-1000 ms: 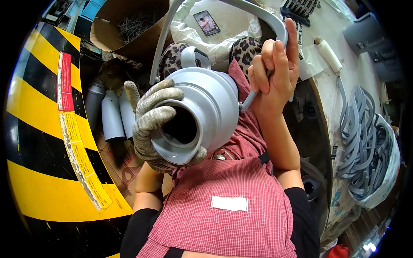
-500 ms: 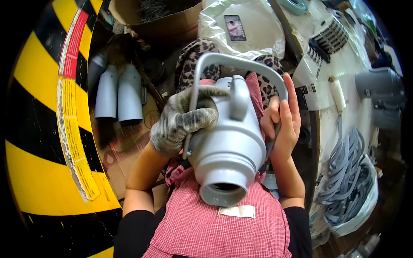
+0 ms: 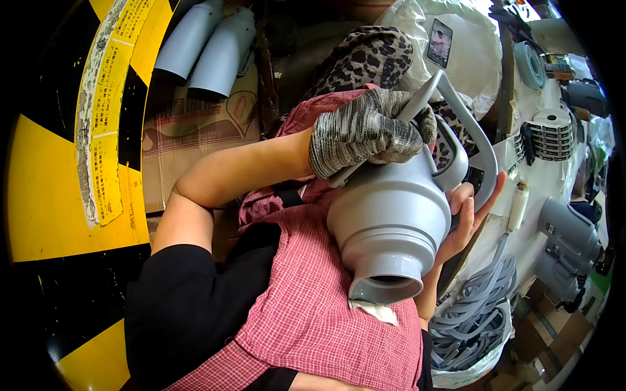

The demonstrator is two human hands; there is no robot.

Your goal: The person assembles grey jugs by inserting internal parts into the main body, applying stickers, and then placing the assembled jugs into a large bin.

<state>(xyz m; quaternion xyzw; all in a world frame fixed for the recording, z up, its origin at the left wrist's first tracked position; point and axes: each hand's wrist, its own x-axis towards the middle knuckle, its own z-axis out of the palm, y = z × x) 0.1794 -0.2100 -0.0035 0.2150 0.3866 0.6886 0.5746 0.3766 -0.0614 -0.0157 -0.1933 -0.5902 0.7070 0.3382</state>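
Observation:
A grey plastic flask body [image 3: 391, 202] with a narrow open neck lies tilted against my apron, neck towards me. It has a small fixed side handle [image 3: 453, 156]. A grey looped carrying handle [image 3: 466, 114] arches past its far end. My left hand [image 3: 365, 133], in a grey knitted glove, is closed round the left arm of that loop, beside the flask body. My bare right hand [image 3: 466, 218] holds the loop's right arm against the flask's right side, with some fingers curled and another stretched along it. The flask hides part of this hand.
Two grey flask shells [image 3: 225, 55] stand over cardboard [image 3: 199, 146] at the left, by a yellow-and-black striped surface [image 3: 45, 182]. A phone [image 3: 439, 43] lies on white plastic sheeting. On the right, a bench carries a label roll [image 3: 551, 124]; a bag holds grey handle loops [image 3: 469, 319].
My view has swung to the right. My left hand has moved up and across the flask, gripping farther along the looped handle, which now leans to the right. My right hand stays at its right arm.

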